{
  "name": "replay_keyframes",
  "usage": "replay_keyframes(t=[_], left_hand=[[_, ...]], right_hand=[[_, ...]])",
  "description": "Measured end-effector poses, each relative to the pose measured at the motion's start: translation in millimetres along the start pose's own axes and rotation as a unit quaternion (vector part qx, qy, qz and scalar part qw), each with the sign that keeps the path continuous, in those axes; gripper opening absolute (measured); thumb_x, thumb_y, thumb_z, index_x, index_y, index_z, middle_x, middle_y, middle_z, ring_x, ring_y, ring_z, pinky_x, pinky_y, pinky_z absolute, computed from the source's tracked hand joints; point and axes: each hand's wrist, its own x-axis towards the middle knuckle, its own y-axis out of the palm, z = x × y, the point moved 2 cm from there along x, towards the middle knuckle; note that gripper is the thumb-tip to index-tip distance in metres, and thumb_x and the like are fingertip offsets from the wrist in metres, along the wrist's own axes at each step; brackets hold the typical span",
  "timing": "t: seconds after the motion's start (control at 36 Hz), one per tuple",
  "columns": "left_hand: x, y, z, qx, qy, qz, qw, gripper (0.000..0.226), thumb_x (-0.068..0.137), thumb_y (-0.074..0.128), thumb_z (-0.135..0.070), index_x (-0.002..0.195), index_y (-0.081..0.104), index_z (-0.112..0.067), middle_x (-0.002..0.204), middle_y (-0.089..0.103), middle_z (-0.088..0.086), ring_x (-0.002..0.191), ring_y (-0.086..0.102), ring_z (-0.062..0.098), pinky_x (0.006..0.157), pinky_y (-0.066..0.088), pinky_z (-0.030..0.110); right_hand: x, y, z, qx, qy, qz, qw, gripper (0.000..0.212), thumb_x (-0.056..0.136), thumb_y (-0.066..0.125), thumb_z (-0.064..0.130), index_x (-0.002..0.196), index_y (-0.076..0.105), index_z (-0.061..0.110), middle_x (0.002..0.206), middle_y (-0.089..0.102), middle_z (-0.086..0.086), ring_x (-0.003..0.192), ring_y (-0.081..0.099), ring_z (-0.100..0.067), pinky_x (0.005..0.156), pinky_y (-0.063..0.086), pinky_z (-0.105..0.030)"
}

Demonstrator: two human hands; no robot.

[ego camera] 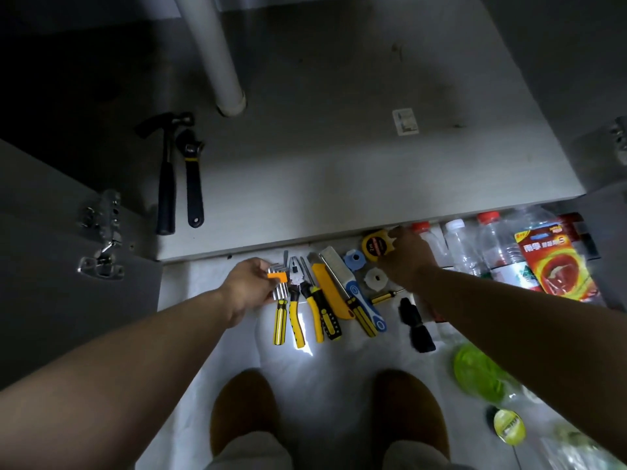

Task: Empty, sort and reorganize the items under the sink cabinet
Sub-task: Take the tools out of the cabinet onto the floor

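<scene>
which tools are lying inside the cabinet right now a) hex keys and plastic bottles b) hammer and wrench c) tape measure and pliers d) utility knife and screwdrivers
B: the hammer and wrench lie side by side on the cabinet floor; the left hand holds the hex keys and the right hand grips the tape measure out front, outside it.

A grey cabinet base fills the far half, darkest at far left, where a pale drain pipe meets it. The left door carries 2 metal hinges. The glossy white floor nearby shows bright glare.
</scene>
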Motion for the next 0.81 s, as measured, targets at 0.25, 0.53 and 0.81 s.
replay_keyframes(t=[0.25, 0.53, 0.81], left_hand=[[4, -3, -8, -0.049, -0.007, -0.060, 0.997, 0.021, 0.098, 0.052, 0.011, 0.110, 0.056, -0.006, 0.098, 0.061, 0.016, 0.068, 0.061, 0.019, 0.053, 0.057, 0.023], [-19, 36, -19, -0.126, -0.035, 0.210, 0.969, 0.017, 0.091, 0.071, -0.002, 0.104, 0.065, -0.012, 0.111, 0.073, 0.021, 0.096, 0.074, 0.028, 0.086, 0.062, 0.034], [-26, 52, -16, 0.070, 0.034, 0.209, 0.975, 0.016, 0.094, 0.071, -0.020, 0.107, 0.077, -0.013, 0.105, 0.078, 0.006, 0.097, 0.073, 0.017, 0.089, 0.057, 0.032]], right_hand=[[-21, 2, -9, 0.008, -0.095, -0.027, 0.995, 0.029, 0.089, 0.066, 0.007, 0.117, 0.058, 0.006, 0.114, 0.061, -0.014, 0.097, 0.062, -0.023, 0.080, 0.051, -0.028], [-57, 22, 14, 0.314, 0.014, 0.308, 0.898, 0.013, 0.099, 0.059, 0.023, 0.103, 0.069, 0.016, 0.088, 0.073, -0.005, 0.077, 0.073, -0.019, 0.070, 0.059, -0.030], [-80, 31, -16, 0.306, 0.039, 0.218, 0.926, 0.014, 0.095, 0.062, 0.014, 0.085, 0.071, 0.011, 0.078, 0.072, -0.013, 0.071, 0.070, -0.022, 0.065, 0.060, -0.034]])
